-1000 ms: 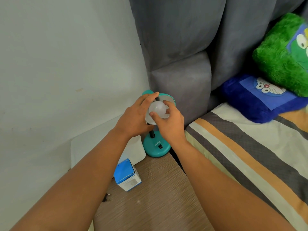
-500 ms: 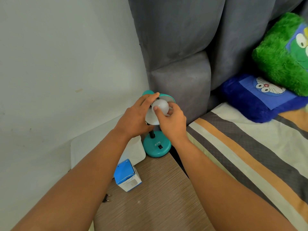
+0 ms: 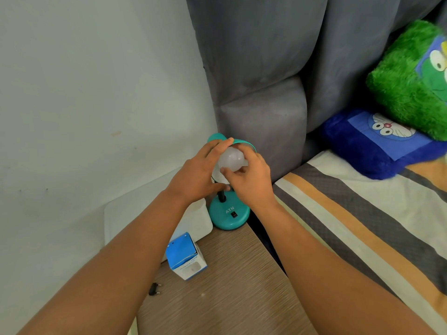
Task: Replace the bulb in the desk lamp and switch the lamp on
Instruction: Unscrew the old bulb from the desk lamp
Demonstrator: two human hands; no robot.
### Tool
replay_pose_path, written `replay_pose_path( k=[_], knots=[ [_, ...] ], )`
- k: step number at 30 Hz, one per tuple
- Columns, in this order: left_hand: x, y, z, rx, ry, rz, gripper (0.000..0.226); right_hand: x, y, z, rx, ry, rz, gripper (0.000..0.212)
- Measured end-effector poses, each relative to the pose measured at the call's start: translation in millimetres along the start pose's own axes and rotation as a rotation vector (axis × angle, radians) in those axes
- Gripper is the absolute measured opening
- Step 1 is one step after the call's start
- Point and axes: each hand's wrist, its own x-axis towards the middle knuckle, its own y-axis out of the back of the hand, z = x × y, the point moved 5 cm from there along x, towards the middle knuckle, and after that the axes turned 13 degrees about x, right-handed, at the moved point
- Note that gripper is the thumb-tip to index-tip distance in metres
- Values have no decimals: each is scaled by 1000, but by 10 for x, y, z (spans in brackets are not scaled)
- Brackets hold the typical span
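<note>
A small teal desk lamp stands at the back of a wooden bedside table (image 3: 232, 286); its round base (image 3: 228, 215) carries a black switch. My left hand (image 3: 197, 175) grips the teal shade (image 3: 244, 141) from the left. A white frosted bulb (image 3: 231, 158) sits at the mouth of the shade, and my right hand (image 3: 251, 177) is closed on it with thumb and fingers. The socket is hidden behind the bulb and my hands.
A blue and white bulb box (image 3: 185, 257) stands on the table near my left forearm, beside a white container (image 3: 193, 220). A black plug (image 3: 154, 288) lies at the table's left edge. A grey headboard (image 3: 261, 122) and a striped bed (image 3: 362, 226) lie to the right.
My right hand's fingers have shifted around the bulb, the thumb moving lower on it. My left hand and the shade have stayed in place.
</note>
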Motion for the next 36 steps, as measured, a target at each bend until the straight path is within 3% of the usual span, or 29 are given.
replay_pose_path(
  k=[4, 7, 11, 13, 17, 22, 28, 32, 36],
  knots=[
    [17, -22, 6, 25, 9, -7, 106, -2, 52, -13, 70, -44, 71, 48],
    [39, -19, -8, 32, 18, -9, 108, -5, 53, 50, 106, -154, 69, 55],
    [31, -9, -20, 32, 32, -8, 109, -46, -3, 238, 401, -441, 113, 70],
    [22, -15, -20, 28, 26, -5, 107, -40, -26, 260, 496, -496, 138, 65],
    [18, -14, -31, 29, 39, -13, 107, -8, -53, 167, 467, -430, 143, 63],
    [29, -8, -28, 35, 23, -13, 105, -12, -50, 131, 531, -427, 218, 45],
    [23, -10, -28, 32, 25, -16, 105, -31, -18, 55, 131, -134, 104, 56],
    [29, -16, -24, 39, 30, -13, 107, -32, 7, 91, 217, -229, 148, 70],
    [30, -13, -31, 38, 32, -11, 106, -17, -22, 131, 334, -314, 187, 61]
  ],
)
